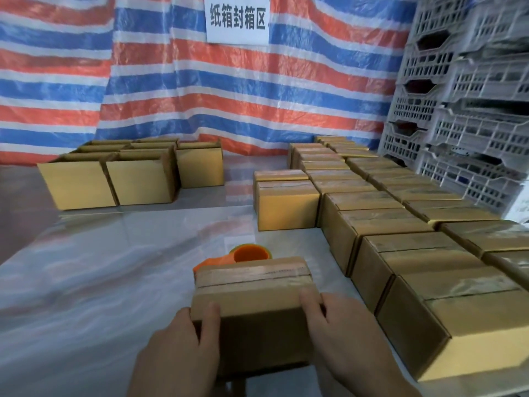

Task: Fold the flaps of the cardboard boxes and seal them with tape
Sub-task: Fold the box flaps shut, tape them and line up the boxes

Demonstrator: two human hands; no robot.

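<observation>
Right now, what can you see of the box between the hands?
The box is a small brown cardboard carton, level at the near side of the glossy table, flaps folded shut, with clear tape along the top seam. The left hand grips its near left corner, thumb on top; the right hand grips the near right one. An orange tape dispenser sits just behind it, partly hidden. Its near face is in shadow.

Only your two hands show here, mate: left hand (174, 348) and right hand (343, 336), both bare, with bare wrists and a bit of bare forearm reaching the bottom edge. Fingers (310, 303) look slightly blurry, so finer detail's lost.
</observation>
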